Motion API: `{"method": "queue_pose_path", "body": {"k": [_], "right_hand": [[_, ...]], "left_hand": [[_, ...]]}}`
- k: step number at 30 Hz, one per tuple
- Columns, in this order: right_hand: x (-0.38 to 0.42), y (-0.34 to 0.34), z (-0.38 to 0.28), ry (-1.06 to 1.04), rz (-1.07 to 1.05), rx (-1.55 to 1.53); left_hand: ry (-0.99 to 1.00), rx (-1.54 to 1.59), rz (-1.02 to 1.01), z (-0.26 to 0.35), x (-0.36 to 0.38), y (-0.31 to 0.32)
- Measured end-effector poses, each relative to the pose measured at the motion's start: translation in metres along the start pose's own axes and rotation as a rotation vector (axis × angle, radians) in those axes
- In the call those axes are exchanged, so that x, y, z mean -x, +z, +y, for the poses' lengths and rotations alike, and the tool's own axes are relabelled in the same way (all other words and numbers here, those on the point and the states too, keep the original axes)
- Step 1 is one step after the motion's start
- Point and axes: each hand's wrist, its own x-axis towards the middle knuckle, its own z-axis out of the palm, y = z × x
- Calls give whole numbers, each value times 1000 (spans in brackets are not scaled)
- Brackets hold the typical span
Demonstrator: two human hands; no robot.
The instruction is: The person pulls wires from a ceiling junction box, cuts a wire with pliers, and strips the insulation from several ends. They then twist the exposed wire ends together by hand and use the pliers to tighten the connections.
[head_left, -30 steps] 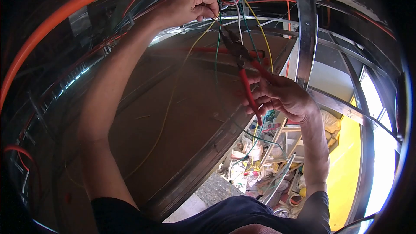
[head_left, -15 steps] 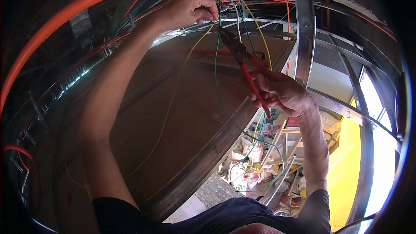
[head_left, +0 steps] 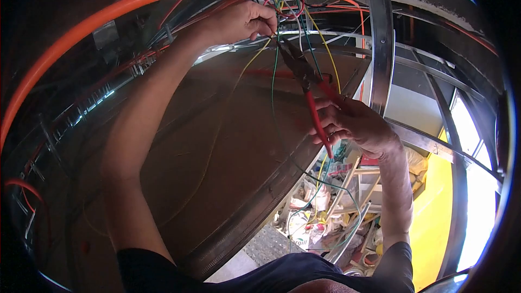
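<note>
High in the view, my left hand point(head_left: 260, 20) is closed, thumb and fingertips pinching the end of a yellow wire point(head_left: 241, 73) that hangs in a long curve to the lower left. My right hand point(head_left: 361, 127) grips red-handled pliers point(head_left: 315, 106) from the right. Their dark jaws point up and left, with the tips just below my left fingertips and near the pinched wire. A green wire point(head_left: 272, 84) hangs beside the jaws. White and other yellow wires point(head_left: 324, 43) drop from the same bundle above, behind the pliers.
An orange conduit point(head_left: 97, 24) arches across the upper left. A metal stud point(head_left: 379, 38) stands right of the pliers, and a brown panel point(head_left: 179, 146) with a metal edge lies below my arms. Beneath are a ladder point(head_left: 347, 190), bags and clutter, beside a yellow surface point(head_left: 434, 217).
The pliers have shifted slightly down and right, their handles spread a little wider and the right-hand fingers loosened. My left hand stays pinched on the wire, slightly lower in view.
</note>
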Motion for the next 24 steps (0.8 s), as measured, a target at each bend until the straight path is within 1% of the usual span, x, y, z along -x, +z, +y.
{"method": "queue_pose_path", "body": {"k": [1, 4, 6, 9, 17, 20, 21, 24], "right_hand": [[-2, -1, -3, 10, -38, 3], [-7, -8, -4, 10, -38, -31], [-11, -11, -3, 6, -43, -42], [-15, -8, -3, -7, -32, -83], [-17, -14, -1, 20, -13, -143], [-17, -15, -4, 16, -29, -123], [-16, -13, -7, 25, -6, -98], [-16, -15, -8, 50, 16, -70]], "left_hand": [[-13, 14, -3, 1, 0, 0], [-20, 14, -21, 7, -3, 0], [-60, 62, -5, 8, -2, 0], [-81, 0, -20, 10, -3, 0], [-55, -13, -3, 10, -3, 1], [-28, -25, 6, 6, -4, 1], [-12, -11, 13, 7, -4, 1], [-27, -29, 9, 10, -4, 1]]}}
